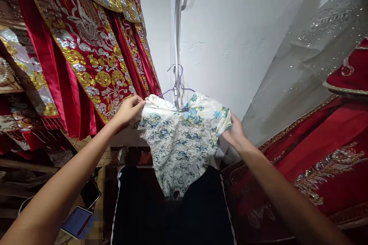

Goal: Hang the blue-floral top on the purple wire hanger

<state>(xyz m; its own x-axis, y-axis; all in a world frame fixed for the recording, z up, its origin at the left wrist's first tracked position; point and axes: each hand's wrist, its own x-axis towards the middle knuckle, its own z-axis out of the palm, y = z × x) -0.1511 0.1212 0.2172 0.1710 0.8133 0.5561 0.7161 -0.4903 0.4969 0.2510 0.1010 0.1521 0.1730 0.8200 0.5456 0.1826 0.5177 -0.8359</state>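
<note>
A short-sleeved floral shirt, white with blue, green and yellow print, is spread out in front of my legs. It is on a thin purple hanger, whose hook rises above the collar against the wall. My left hand pinches the shirt at the shoulder on the left side. On the other side, my right hand grips the sleeve edge, its fingers partly hidden behind the cloth. The shirt's lower end hangs over my dark trousers.
Red garments with gold and silver embroidery hang at left. At right are a sheer glittery fabric and a red beaded garment. A lit phone and a dark phone lie at lower left. Ahead is a white wall.
</note>
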